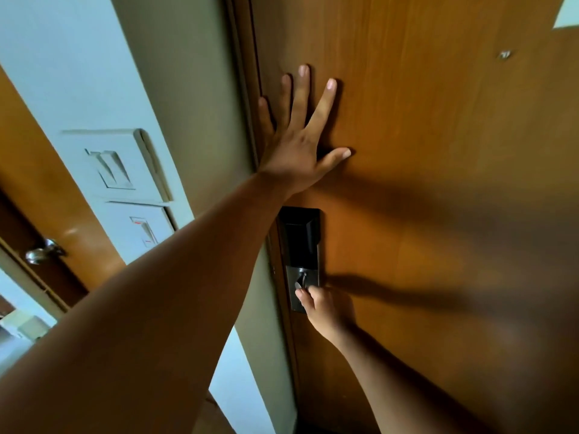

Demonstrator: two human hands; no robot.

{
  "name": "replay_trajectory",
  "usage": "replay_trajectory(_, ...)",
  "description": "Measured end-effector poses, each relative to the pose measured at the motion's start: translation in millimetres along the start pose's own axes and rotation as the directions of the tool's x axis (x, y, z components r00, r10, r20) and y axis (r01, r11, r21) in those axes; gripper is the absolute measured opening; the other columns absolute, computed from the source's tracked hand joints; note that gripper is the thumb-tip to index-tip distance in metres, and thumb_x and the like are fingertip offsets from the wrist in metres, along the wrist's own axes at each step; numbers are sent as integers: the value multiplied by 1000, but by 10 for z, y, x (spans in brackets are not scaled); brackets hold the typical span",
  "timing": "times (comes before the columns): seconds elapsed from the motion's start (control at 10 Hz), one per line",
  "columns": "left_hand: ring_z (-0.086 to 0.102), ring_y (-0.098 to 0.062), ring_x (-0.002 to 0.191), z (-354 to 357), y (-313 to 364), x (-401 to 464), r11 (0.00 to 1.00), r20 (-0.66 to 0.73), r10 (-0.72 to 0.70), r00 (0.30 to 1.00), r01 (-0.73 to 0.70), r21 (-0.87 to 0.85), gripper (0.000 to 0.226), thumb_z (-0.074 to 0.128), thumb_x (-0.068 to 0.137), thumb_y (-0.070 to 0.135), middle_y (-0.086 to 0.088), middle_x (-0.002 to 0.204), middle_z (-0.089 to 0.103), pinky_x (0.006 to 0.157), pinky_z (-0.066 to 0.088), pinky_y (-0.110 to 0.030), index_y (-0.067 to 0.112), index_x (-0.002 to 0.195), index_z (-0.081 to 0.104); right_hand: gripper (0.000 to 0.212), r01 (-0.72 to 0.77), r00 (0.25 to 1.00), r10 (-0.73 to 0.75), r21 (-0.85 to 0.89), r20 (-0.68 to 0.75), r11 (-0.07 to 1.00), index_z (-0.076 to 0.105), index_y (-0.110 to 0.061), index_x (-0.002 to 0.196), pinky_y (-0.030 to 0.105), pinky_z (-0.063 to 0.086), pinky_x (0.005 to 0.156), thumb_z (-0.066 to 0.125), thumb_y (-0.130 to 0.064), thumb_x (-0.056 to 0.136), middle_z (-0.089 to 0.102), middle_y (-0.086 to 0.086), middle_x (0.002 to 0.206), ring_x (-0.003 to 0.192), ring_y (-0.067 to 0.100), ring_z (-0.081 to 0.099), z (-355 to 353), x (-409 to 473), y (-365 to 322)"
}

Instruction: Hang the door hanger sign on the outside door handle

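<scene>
A brown wooden door fills the right of the head view. My left hand lies flat on it near its left edge, fingers spread, holding nothing. Below it a black lock unit is mounted on the door. My right hand is at the bottom of that unit, thumb and fingers pinched on the small metal turn knob. No door hanger sign is visible, and no lever handle shows on this side.
The door frame and a pale wall with two light switches stand to the left. Further left is another brown door with a round silver knob. A white paper corner shows at the top right.
</scene>
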State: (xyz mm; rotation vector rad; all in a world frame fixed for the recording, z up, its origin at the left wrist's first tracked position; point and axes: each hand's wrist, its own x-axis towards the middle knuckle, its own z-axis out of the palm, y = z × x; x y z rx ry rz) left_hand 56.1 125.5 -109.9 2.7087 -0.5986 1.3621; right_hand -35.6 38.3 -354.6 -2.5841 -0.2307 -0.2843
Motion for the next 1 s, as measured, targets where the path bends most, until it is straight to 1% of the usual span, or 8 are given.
replay_trajectory(0.1, -6, -40, 150, 105, -22, 91, 999, -15, 23, 1000, -24, -24, 98, 38, 84, 83, -17, 165, 0, 112, -6, -67, 28, 157, 6, 39, -35, 999, 33, 46, 43, 998, 48, -22, 73, 17, 26, 40, 37, -47, 100, 37, -8, 52, 44, 0, 33, -14, 134, 33)
replay_trajectory(0.2, -4, -40, 150, 212, -63, 153, 998, -36, 42, 998, -43, -40, 97, 39, 84, 83, -17, 165, 2, 113, -4, -68, 27, 157, 9, 39, -86, 993, 75, 118, 95, 989, 51, -16, 76, 18, 28, 46, 38, -43, 101, 46, -2, 59, 50, 9, 42, -11, 218, 12)
replay_trajectory(0.4, -2, -41, 150, 370, -123, 258, 993, -65, 73, 995, -79, -87, 97, 42, 83, 83, -19, 165, 5, 112, -4, -69, 26, 157, 12, 38, -133, 986, 122, 96, 111, 986, 62, -11, 94, 10, 32, 46, 39, -41, 101, 53, -5, 68, 60, 5, 51, -33, 339, -2)
replay_trajectory(0.5, -1, -42, 150, 413, -130, 290, 992, -60, 78, 995, -83, -96, 97, 43, 83, 82, -19, 164, 6, 112, -5, -68, 26, 157, 13, 41, -90, 990, 87, 21, 109, 996, 61, -6, 123, 9, 41, 56, 41, -36, 102, 71, 6, 103, 83, 12, 64, -102, 423, -47)
replay_trajectory(0.6, 3, -41, 150, 449, -143, 285, 992, -92, 81, 992, -90, -93, 96, 42, 84, 82, -20, 164, 10, 112, -3, -68, 25, 157, 17, 40, 37, 993, -15, -183, 120, 982, 63, -9, 118, 16, 24, 47, 42, -39, 100, 72, 7, 97, 69, 9, 51, -170, 480, -78)
replay_trajectory(0.8, 0, -41, 150, 439, -166, 270, 990, -69, 100, 993, -106, -89, 95, 39, 84, 82, -19, 165, 7, 112, -4, -68, 27, 157, 13, 29, 120, 986, -81, -283, 146, 952, 62, -11, 112, 23, 46, 64, 50, -33, 98, 72, 5, 96, 82, 16, 68, -237, 438, -5)
replay_trajectory(0.9, -4, -40, 150, 397, -157, 284, 990, -19, 95, 995, -97, -103, 95, 37, 84, 82, -17, 165, 1, 112, -8, -66, 29, 157, 7, 23, 169, 984, -136, -346, 117, 923, 60, -16, 113, 28, 51, 75, 51, -30, 97, 69, 4, 106, 92, 18, 66, -527, 428, -4)
replay_trajectory(1.0, -7, -39, 150, 389, -172, 274, 989, 15, 80, 997, -78, -128, 95, 35, 83, 83, -15, 165, -4, 111, -10, -65, 32, 157, 1, 23, 115, 976, -182, -429, -120, 896, 60, -21, 110, 37, 50, 81, 49, -34, 95, 66, 2, 109, 99, 23, 63, -1012, 517, -61)
